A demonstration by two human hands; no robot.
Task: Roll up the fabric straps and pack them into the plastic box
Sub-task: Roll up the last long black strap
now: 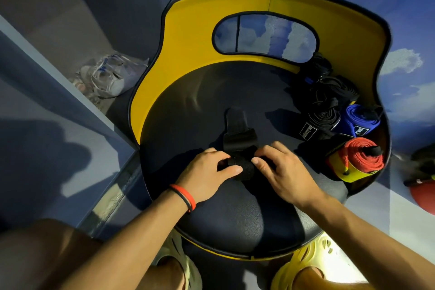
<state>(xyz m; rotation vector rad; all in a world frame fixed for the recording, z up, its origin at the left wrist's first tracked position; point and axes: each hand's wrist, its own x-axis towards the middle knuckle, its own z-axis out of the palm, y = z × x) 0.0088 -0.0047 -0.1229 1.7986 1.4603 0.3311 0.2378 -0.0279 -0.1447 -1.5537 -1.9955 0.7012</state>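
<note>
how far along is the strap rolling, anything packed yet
Done: a red roll, a blue roll and a black roll lie on the right of the seat. In hand: the left hand and right hand are rolling a black strap, its tail stretched ahead. Left: a loose black tangle behind the rolls, and all packing; no plastic box is in view.

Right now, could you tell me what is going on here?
A person is rolling a black fabric strap on a chair seat. The left hand and right hand pinch its rolled end; the tail lies toward the yellow backrest. A black roll, blue roll and red roll sit at the seat's right edge.
</note>
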